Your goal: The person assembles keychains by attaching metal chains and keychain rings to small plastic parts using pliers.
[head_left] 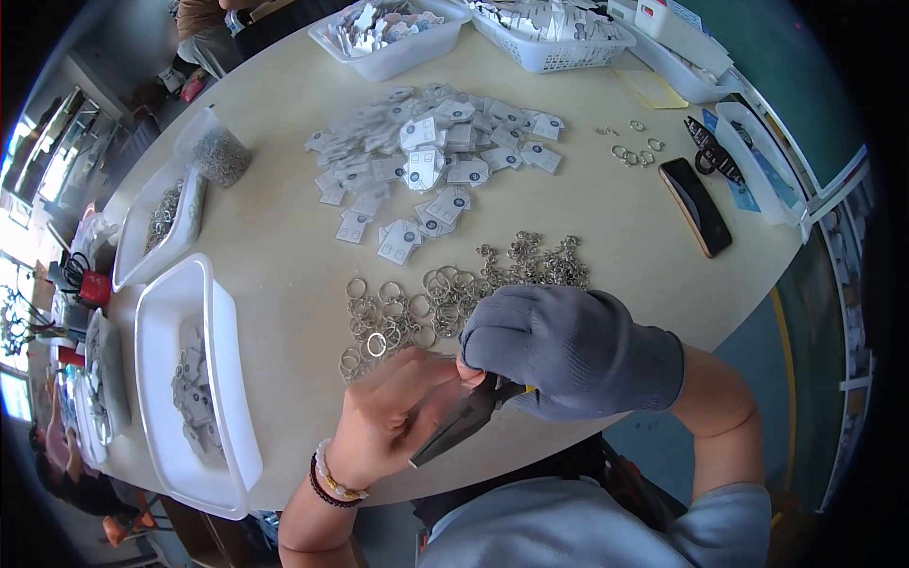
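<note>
Cream tabletop [275,331], with metal rings [392,293] mid-table. At the near edge, the gloved right hand [573,350] wraps dark pliers [464,421], probably stiff, fairly heavy, best gripped by the handles [529,389]. Bare left hand [388,407] curls beside them; blur hides whether it holds anything.

Glaring windows [15,396] at left, edges bent, dark corners

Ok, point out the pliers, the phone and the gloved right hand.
Pliers [462,421]: head view, on the dark metal head.
Phone [697,207]: head view, on the dark screen.
Gloved right hand [570,348]: head view, on the back of the grey glove.
</note>
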### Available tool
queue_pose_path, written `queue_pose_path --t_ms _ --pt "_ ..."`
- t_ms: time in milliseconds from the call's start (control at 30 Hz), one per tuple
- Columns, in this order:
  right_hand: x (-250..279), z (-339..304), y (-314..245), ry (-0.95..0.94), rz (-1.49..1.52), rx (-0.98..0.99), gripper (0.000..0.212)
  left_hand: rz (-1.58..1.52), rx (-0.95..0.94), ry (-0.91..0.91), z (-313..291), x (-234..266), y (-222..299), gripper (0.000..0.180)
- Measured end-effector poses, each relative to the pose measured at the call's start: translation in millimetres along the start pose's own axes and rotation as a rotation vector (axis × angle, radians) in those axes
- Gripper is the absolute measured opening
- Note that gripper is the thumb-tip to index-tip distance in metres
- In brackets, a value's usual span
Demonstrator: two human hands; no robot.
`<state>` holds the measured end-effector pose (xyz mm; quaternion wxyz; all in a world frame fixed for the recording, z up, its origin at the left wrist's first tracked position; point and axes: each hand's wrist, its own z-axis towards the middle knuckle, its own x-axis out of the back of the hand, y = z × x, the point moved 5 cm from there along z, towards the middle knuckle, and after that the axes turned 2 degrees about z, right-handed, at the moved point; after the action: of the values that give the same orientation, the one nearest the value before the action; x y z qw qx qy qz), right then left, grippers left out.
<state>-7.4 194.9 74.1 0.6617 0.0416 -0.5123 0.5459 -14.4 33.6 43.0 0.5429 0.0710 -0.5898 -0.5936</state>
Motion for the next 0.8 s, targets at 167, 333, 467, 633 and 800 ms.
queue_pose_path --t_ms 167,333,467,633,800 --pt "-1.0 -8.8 27.7 -0.106 0.719 -0.658 0.010 -0.168 0.037 0.212 -12.8 -2.7 -15.7 0.046" --pt "-6.4 -12.6 30.3 -0.097 0.900 -0.682 0.012 -0.095 0.068 0.212 -11.1 -4.6 -15.5 0.050" --pt "-2.9 -10.4 34.3 -0.100 0.869 -0.678 0.014 -0.207 0.139 0.058 -9.6 -7.4 -17.5 0.043" --pt "-6.1 -14.2 39.7 -0.146 0.879 -0.710 0.014 -0.206 0.100 0.015 -6.3 -7.0 -16.4 0.038" --pt "-4.5 -14.6 36.8 -0.257 0.817 -0.685 0.015 -0.156 0.022 -0.095 1.1 -0.8 -14.2 0.032"
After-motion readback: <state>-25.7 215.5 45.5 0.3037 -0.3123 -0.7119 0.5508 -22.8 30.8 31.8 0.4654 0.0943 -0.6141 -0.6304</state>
